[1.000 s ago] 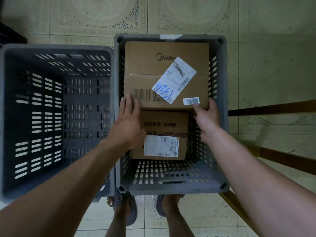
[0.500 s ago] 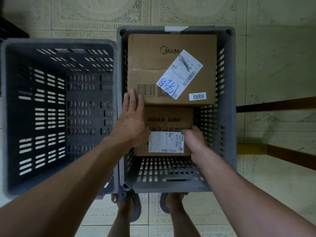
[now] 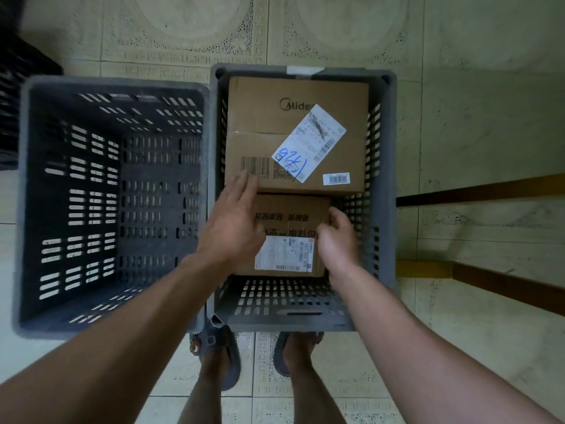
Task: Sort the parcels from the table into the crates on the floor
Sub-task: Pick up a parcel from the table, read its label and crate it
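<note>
- Two grey crates side by side on the tiled floor (image 3: 458, 87): left crate (image 3: 116, 82), right crate (image 3: 386, 179).
- Two parcels, both in the right crate: large box (image 3: 275, 123) at the far end, small box (image 3: 290, 206) lower, nearer.
- Left grip (image 3: 232, 228) spread over the large box's near corner, covering part of the small box.
- Right grip (image 3: 337, 243) loosely curled at the small box's right edge, holding nothing.
- Two sandalled feet (image 3: 220, 356) by the near wall; wooden rails (image 3: 477, 191) to the right.
</note>
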`<action>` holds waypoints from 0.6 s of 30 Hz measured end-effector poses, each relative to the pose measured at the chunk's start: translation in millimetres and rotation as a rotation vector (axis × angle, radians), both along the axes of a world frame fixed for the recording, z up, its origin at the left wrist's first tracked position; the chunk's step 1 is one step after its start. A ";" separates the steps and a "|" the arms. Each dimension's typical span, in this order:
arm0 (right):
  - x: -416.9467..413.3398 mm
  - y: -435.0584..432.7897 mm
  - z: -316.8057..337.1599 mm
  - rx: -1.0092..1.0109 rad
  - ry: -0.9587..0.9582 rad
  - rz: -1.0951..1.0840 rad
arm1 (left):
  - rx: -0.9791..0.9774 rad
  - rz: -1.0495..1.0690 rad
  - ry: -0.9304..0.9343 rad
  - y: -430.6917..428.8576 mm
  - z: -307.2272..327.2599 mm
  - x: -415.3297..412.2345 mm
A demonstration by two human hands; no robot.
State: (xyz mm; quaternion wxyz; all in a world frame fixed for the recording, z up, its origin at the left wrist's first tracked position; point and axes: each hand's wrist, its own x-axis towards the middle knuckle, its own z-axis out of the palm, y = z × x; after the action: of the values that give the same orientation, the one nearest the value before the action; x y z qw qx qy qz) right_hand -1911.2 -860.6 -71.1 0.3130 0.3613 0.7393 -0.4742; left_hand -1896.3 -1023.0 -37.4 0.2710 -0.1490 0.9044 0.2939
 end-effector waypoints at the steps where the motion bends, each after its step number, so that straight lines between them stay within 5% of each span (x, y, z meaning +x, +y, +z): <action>1: 0.7 -3.6 9.3 -0.007 0.032 0.003 | 0.084 0.125 0.017 5.3 8.7 1.8; 7: 15.1 -20.4 78.3 -0.097 0.156 -0.013 | 0.471 0.643 0.091 34.4 78.8 18.8; 18: 69.5 31.6 282.5 -0.173 0.415 -0.038 | 0.630 0.658 0.203 70.7 262.9 84.0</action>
State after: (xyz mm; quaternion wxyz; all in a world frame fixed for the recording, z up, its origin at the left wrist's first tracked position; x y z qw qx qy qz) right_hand -1841.8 -829.0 211.5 0.1750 0.2417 0.7374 -0.6059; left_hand -1812.3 -952.3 225.5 0.1055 -0.3087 0.6978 0.6377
